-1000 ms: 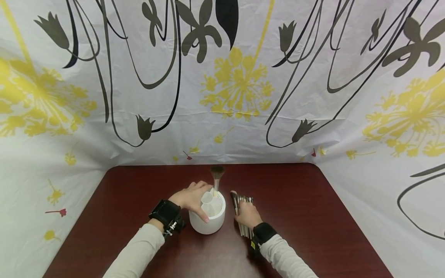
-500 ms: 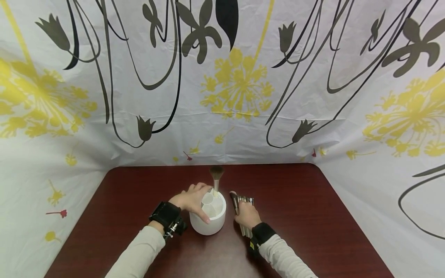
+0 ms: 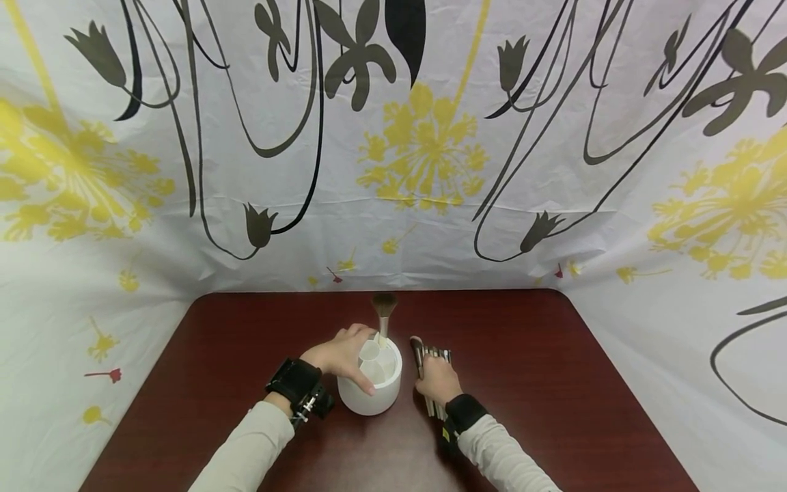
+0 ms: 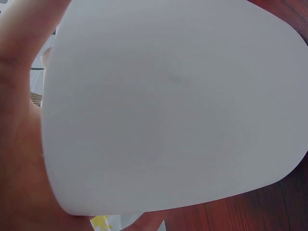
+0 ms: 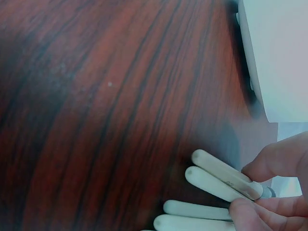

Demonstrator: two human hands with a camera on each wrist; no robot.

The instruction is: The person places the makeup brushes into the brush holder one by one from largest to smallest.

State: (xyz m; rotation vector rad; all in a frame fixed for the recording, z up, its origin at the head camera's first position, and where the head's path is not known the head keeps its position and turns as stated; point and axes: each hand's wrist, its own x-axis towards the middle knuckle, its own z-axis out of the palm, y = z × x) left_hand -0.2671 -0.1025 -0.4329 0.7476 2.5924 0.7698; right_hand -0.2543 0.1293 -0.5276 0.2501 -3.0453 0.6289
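Note:
A white round holder [image 3: 369, 400] with inner compartments stands upright on the table. One makeup brush [image 3: 384, 311] rises from its back part, bristles up. My left hand [image 3: 338, 358] grips the holder from the left, thumb on the near rim and fingers round the far side; its wall [image 4: 178, 110] fills the left wrist view. Right of the holder, several makeup brushes lie side by side, heads pointing away. My right hand [image 3: 439, 381] lies over them and pinches a makeup brush [image 5: 224, 168] between thumb and fingers. Its palm hides the middle of the row.
The dark red wooden table [image 3: 529, 383] has rounded far corners. A white cloth [image 3: 418, 253] with yellow and grey flower prints hangs behind it and at both sides. The holder stands a short gap left of the brushes.

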